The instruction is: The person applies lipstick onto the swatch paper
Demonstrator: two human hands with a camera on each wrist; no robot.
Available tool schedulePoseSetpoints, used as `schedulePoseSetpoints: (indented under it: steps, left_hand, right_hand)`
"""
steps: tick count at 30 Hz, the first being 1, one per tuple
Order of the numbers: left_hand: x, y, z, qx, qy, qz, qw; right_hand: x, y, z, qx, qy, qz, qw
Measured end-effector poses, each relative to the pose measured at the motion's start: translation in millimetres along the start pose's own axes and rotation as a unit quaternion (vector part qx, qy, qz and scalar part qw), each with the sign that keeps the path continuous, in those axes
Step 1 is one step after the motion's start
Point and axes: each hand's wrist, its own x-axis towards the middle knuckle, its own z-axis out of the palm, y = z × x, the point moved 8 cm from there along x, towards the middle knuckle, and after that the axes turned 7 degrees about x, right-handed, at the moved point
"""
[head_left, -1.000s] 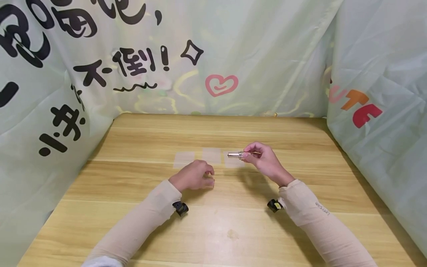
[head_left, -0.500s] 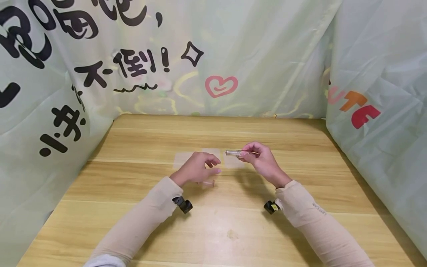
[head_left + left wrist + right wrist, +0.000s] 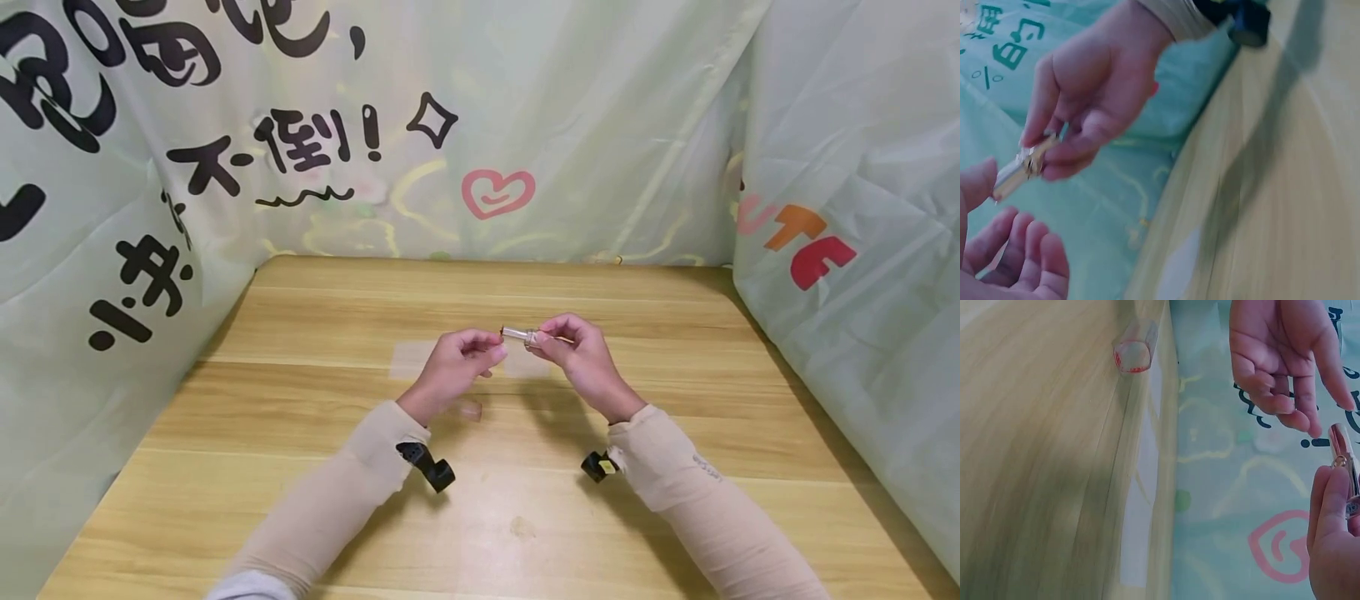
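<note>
My right hand (image 3: 588, 367) pinches a slim, shiny lipstick tube (image 3: 517, 334) between thumb and fingers, raised above the table, its narrow end pointing left. In the left wrist view the tube (image 3: 1013, 178) has a metallic body with a collar near the pinching fingers. My left hand (image 3: 453, 367) is right at the narrow end. In the right wrist view the left hand (image 3: 1285, 356) has loosely bent, parted fingers beside the tip, with a gap showing. Below it on the table lies a clear, pinkish cap-like tube (image 3: 470, 409), with a red-marked rim in the right wrist view.
Pale translucent squares lie on the wooden table (image 3: 517, 525); the left one (image 3: 411, 358) and the right one (image 3: 527, 364) show, the middle one mostly hidden by the left hand. Printed cloth (image 3: 600, 125) hangs behind and along both sides of the table.
My left hand has left the clear tube on the table and moved up and right to the lipstick's end. The right hand has shifted slightly left and up with the lipstick.
</note>
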Motion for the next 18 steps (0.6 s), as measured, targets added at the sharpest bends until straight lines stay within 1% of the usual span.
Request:
schedulePoseSetpoints:
  steps: [3, 7, 10, 12, 15, 18]
  left_hand:
    - [-1.3, 0.1, 3.2, -0.073, 0.032, -0.011, 0.9968]
    - [-1.3, -0.6, 8.2, -0.139, 0.074, -0.035, 0.9869]
    - [-0.8, -1.6, 11.7, -0.177, 0.105, -0.053, 0.9772]
    - [-1.0, -1.6, 13.3, -0.202, 0.127, -0.059, 0.9693]
    - [-0.9, -0.7, 14.2, -0.232, 0.157, -0.06, 0.9581]
    - [-0.3, -0.1, 14.4, -0.25, 0.178, -0.061, 0.9499]
  right_hand:
    - [0.1, -0.3, 1.8, 0.009, 0.006, -0.004, 1.0]
    - [-0.7, -1.1, 3.7, 0.019, 0.016, -0.008, 1.0]
    - [-1.5, -3.0, 5.9, 0.029, 0.021, -0.016, 0.999]
    - [-2.1, -4.8, 7.7, 0.034, 0.022, -0.025, 0.999]
    - [-2.6, -6.9, 10.1, 0.036, 0.022, -0.043, 0.998]
    - [-2.7, -8.3, 12.2, 0.028, 0.021, -0.063, 0.997]
